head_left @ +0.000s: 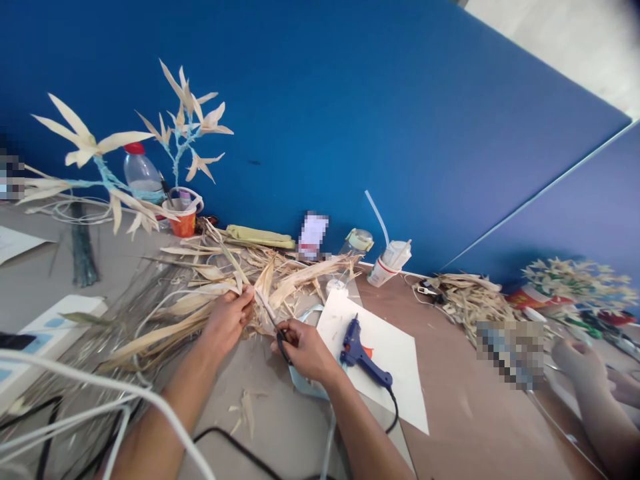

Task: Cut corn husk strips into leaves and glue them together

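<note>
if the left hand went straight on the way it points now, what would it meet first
The left hand would probably meet the dry husks just ahead first, though the black-handled scissors sit close to that line and depth is unclear.

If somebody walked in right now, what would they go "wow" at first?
Probably the pale, spiky flowers on light-blue stems at the left, bright against the big blue wall. Next might be the dark-blue glue gun lying on white paper, right of the middle. Between them, the left hand pinches a pale strip and the right hand holds scissors.
</note>
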The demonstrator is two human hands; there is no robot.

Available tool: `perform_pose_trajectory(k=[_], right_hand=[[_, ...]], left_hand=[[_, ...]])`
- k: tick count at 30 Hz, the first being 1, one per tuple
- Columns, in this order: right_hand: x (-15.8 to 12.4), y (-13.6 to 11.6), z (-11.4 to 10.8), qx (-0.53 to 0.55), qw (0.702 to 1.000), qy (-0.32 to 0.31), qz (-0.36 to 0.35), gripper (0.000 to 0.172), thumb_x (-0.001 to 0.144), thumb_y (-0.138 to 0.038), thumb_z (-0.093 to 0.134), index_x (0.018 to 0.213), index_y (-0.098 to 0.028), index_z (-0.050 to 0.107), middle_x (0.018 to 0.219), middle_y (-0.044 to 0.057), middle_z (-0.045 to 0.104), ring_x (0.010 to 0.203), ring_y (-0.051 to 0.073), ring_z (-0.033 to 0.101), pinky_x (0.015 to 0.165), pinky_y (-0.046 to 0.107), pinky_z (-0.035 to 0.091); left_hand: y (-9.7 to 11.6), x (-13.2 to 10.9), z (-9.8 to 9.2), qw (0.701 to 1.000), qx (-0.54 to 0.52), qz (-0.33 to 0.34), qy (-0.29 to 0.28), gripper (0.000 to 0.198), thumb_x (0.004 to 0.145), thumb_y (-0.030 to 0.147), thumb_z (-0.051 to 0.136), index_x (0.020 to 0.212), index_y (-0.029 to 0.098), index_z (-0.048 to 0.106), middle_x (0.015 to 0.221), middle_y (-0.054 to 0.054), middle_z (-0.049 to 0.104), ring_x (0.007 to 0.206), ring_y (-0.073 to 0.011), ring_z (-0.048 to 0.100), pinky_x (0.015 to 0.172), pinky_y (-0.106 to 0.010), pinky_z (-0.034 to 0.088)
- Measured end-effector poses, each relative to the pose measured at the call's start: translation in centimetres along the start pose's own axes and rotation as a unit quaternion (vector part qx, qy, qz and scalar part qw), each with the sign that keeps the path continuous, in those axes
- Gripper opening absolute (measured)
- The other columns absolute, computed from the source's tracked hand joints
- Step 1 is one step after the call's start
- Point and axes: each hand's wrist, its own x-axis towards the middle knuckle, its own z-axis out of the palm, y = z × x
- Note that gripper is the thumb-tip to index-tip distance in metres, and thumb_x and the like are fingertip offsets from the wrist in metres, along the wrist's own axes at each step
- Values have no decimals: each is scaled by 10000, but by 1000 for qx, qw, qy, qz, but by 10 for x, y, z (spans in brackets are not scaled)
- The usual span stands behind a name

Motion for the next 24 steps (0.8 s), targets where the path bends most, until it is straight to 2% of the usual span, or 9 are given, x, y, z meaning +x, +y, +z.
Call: perform_pose_trajectory(k=[5,10,24], right_hand=[[0,1,0,-10,1000,2,-9,124,739,-211,628,859,-178,624,542,-72,416,506,91,348,481,198,276],[0,3,2,-14,1000,12,-14,125,739,-218,625,858,-179,631,543,-69,423,501,92,344,475,197,271],[1,2,1,-41,999,20,-27,91,735,-196,625,824,-183,642,534,-72,400,501,90,340,472,193,261]], left_hand=[[-1,1,-1,1000,15,-8,4,445,483,362,881,661,131,545,500,86,477,361,8,307,351,-120,223],[-2,1,-2,1000,9,-14,5,452,469,349,888,658,132,539,489,96,457,352,9,314,344,-113,222],[-5,3,-4,1000,18,-10,3,405,528,337,860,666,135,537,516,78,498,350,8,312,339,-117,221]])
